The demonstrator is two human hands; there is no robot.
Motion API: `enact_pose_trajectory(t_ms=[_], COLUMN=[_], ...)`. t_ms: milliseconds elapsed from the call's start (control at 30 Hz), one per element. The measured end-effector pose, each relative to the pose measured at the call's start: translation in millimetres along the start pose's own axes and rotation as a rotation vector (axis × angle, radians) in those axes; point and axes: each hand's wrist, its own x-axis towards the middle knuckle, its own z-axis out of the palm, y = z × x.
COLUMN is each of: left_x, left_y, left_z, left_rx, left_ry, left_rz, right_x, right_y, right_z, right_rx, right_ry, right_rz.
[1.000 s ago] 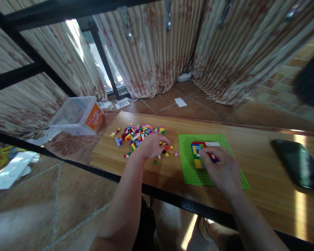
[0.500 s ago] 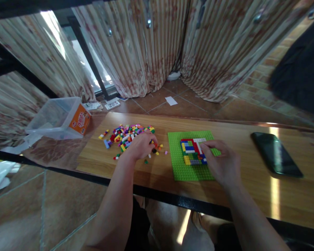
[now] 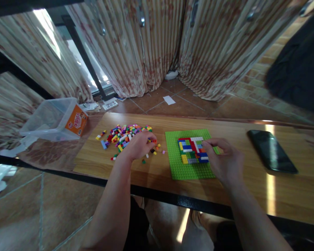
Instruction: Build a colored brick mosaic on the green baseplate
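On a green studded baseplate lies a flat patch of building bricks in red, white, blue, yellow, green and grey. My right hand reaches in from the right, thumb and forefinger pinched at the patch's upper right part. Whatever is between those fingertips is hidden. Left of the baseplate, my left hand hangs over the right side of a loose pile of small bricks. Its fingers curl down together among the bricks, and what they grip is too small to make out.
A black phone lies on the wooden table at the right. Several stray bricks lie between pile and baseplate. A clear plastic bin with an orange label stands beyond the table's left end. Curtains hang behind.
My right fingers have drawn slightly back to the right, uncovering more bricks at the patch's right side. My left hand stays at the pile. The whole view has shifted a little.
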Motion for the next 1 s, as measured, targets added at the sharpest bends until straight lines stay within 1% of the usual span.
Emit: enact_pose_trajectory(t_ms=[67,133,167,233,333,400,500,600,733,833,867,933,1000], left_x=[0.3,2.0,3.4,6.7,10.8,11.6,10.4,9.0,9.3,11.1,12.0,14.3,16.0], left_y=[4.5,12.1,16.9,27.6,43.7,52.7,61.7,65.5,69.0,69.9,68.2,60.3,46.1], left_z=[1.2,6.4,10.6,21.0,37.1,45.0,52.2,57.5,64.7,64.1,61.3,51.9,38.6], left_rx=[-0.166,-0.343,-0.425,-0.570,-0.762,-0.860,-0.964,-1.011,-1.011,-0.997,-0.976,-0.897,-0.774], left_ry=[0.017,0.000,-0.017,-0.061,-0.131,-0.191,-0.285,-0.321,-0.326,-0.323,-0.310,-0.239,-0.095], left_rz=[0.045,0.086,0.092,0.068,0.014,-0.008,-0.030,-0.046,-0.040,-0.027,-0.029,-0.054,-0.088], right_x=[0.8,0.4,-0.5,-3.1,-8.1,-10.7,-12.3,-12.6,-12.3,-11.5,-11.4,-12.3,-15.8], right_y=[0.2,-0.7,-1.7,-4.9,-10.9,-13.3,-12.6,-9.2,-6.4,-6.7,-7.3,-9.6,-13.7], right_z=[-2.5,-4.3,-4.7,-4.3,-1.7,0.1,1.5,0.7,-2.6,-5.1,-5.5,-4.6,-0.9], right_rx=[0.007,0.048,0.078,0.143,0.198,0.216,0.225,0.198,0.171,0.162,0.154,0.132,0.113], right_ry=[0.045,0.077,0.071,0.005,-0.180,-0.280,-0.342,-0.360,-0.394,-0.401,-0.397,-0.389,-0.393], right_rz=[0.021,0.023,0.008,-0.050,-0.133,-0.165,-0.183,-0.174,-0.188,-0.191,-0.187,-0.177,-0.177])
